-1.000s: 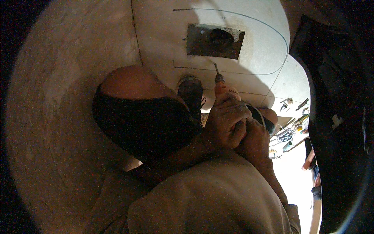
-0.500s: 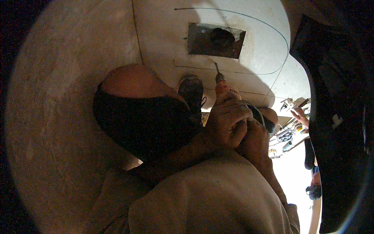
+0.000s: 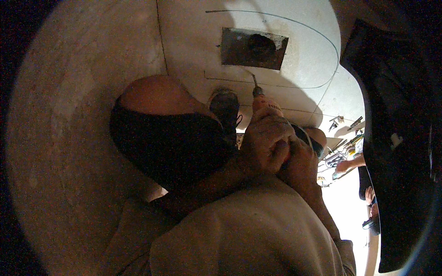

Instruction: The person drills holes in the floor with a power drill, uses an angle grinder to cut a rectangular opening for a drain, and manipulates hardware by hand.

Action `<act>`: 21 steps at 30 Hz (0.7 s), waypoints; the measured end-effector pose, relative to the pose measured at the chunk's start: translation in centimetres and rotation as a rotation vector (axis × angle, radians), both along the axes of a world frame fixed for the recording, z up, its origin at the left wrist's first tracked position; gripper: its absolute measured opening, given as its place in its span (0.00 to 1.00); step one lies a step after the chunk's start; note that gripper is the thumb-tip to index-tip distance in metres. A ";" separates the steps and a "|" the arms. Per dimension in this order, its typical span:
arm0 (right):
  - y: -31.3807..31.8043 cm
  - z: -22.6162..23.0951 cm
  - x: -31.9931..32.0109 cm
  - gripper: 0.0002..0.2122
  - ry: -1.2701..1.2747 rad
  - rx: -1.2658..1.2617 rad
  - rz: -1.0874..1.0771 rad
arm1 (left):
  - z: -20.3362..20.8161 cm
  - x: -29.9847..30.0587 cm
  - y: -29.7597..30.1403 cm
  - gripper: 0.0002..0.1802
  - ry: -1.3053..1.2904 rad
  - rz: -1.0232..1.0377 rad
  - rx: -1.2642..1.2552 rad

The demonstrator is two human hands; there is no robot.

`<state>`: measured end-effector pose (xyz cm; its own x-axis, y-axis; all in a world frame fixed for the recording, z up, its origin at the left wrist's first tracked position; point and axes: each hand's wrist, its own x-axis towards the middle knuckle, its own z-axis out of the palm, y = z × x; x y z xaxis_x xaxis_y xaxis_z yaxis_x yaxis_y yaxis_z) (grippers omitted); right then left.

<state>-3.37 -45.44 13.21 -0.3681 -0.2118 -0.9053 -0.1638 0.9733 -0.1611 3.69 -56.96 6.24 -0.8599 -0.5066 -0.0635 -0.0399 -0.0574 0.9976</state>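
An orange power drill (image 3: 267, 103) points away from me, its thin bit reaching the pale tiled surface just below a rectangular cut-out (image 3: 235, 48). Around the drill's body wraps my left hand (image 3: 267, 138), fingers closed. Behind it, my right hand (image 3: 301, 163) is closed on the rear of the drill, pressed against the left; the grip itself is hidden by both hands. A dark round hole shows inside the cut-out. A hand-drawn curved line (image 3: 329, 39) loops around the cut-out, and its lower stretch passes close to the bit.
My bent leg (image 3: 161, 147) and shoe (image 3: 224, 106) are left of the drill. A plain wall (image 3: 69, 115) rises on the left. At right, a dark panel (image 3: 396, 138) borders the space; beside it lie scattered tools (image 3: 338, 158), with another person's hand (image 3: 347, 164) among them.
The drill and my hands have shifted very slightly left, the bit staying at nearly the same spot. At right, the other person's hand has moved nearer me among the tools.
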 end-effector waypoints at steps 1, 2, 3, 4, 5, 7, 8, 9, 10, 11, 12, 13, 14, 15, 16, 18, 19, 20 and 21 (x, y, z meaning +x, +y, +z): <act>-0.1 0.0 -0.1 0.17 0.011 -0.033 -0.003 | 0.0 0.1 0.1 0.11 0.000 0.003 0.011; -0.1 0.0 -0.1 0.17 0.006 -0.015 0.029 | -0.1 0.1 0.1 0.11 0.006 0.008 0.008; -0.1 0.0 -0.2 0.18 -0.007 0.032 0.065 | -0.1 0.2 0.2 0.11 0.007 0.009 0.007; -0.1 0.0 -0.2 0.18 -0.002 0.002 0.059 | -0.2 0.2 0.2 0.10 0.009 0.010 0.005; -0.1 0.0 -0.2 0.15 -0.002 0.000 0.057 | -0.3 0.3 0.2 0.10 0.003 -0.008 -0.015; 0.0 0.0 -0.2 0.14 0.001 -0.001 0.054 | -0.4 0.3 0.3 0.09 -0.001 -0.026 -0.035; 0.0 0.1 -0.1 0.14 0.008 -0.017 0.057 | -0.3 0.3 0.3 0.09 0.006 -0.019 -0.016; 0.1 0.1 -0.1 0.14 0.024 -0.043 0.062 | -0.2 0.3 0.3 0.09 0.008 -0.017 -0.007; 0.2 0.1 0.0 0.14 0.010 -0.034 0.056 | -0.1 0.3 0.3 0.09 0.009 -0.015 0.001; 0.3 -0.1 0.0 0.14 0.007 -0.022 0.052 | 0.0 0.2 0.3 0.09 -0.001 -0.030 0.017; 0.4 -0.1 0.1 0.17 0.003 -0.006 0.047 | 0.1 0.1 0.3 0.09 -0.007 -0.039 0.029; 0.6 -0.1 0.1 0.17 0.000 -0.004 0.044 | 0.3 0.1 0.2 0.10 -0.014 -0.048 0.040; 0.7 -0.3 0.2 0.16 0.002 -0.016 0.063 | 0.3 -0.1 0.3 0.10 -0.011 -0.052 0.033; 0.8 -0.4 0.2 0.15 -0.009 -0.001 0.082 | 0.4 -0.2 0.3 0.10 -0.009 -0.055 0.029; 0.9 -0.3 0.2 0.15 0.003 -0.028 0.078 | 0.4 -0.4 0.4 0.10 -0.008 -0.058 0.026; 0.9 -0.2 0.1 0.14 -0.031 0.002 0.013 | 0.5 -0.8 0.4 0.10 -0.016 -0.013 0.037; 0.8 -0.2 0.0 0.14 -0.036 -0.022 0.005 | 0.5 -1.0 0.5 0.10 -0.018 0.000 0.041; 0.6 -0.1 0.0 0.14 -0.013 -0.044 -0.018 | 0.5 -0.8 0.2 0.10 -0.048 -0.059 0.056; 0.4 0.0 -0.2 0.14 0.011 -0.065 -0.040 | 0.5 -0.9 0.0 0.10 -0.060 -0.087 0.066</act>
<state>-3.53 -45.08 13.21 -0.3877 -0.2548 -0.8859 -0.1271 0.9666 -0.2224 2.84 -56.99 6.76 -0.8940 -0.4233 -0.1469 -0.1073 -0.1162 0.9874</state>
